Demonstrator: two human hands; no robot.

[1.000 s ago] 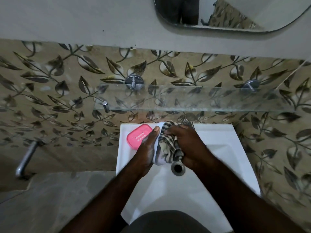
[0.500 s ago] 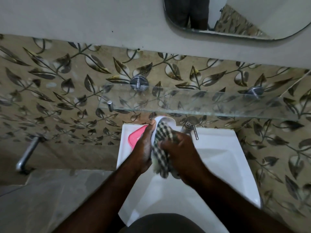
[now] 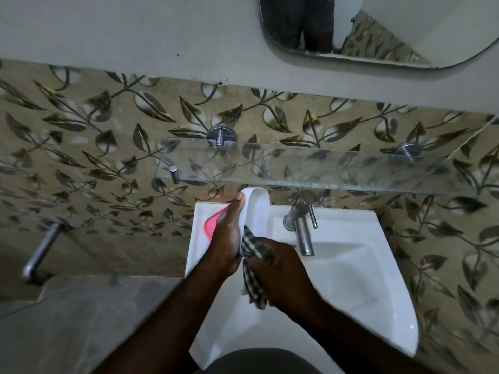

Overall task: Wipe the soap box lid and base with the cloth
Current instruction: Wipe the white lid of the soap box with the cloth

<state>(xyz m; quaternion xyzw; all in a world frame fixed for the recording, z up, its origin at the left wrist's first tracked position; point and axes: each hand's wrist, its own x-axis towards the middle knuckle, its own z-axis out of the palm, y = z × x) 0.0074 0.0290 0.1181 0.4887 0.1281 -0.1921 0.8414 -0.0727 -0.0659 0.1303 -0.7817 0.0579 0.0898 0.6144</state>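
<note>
White box half (image 3: 258, 209) stands upright in our left hand (image 3: 226, 238), clamped above the sink (image 3: 351, 230) rim near the pink half (image 3: 212, 225), while our right hand (image 3: 280, 271) grips the cloth (image 3: 252, 245) against it.

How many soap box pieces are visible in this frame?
2. The white piece is held in the left hand; the pink piece lies on the sink ledge, partly hidden behind that hand. No others show.
</note>
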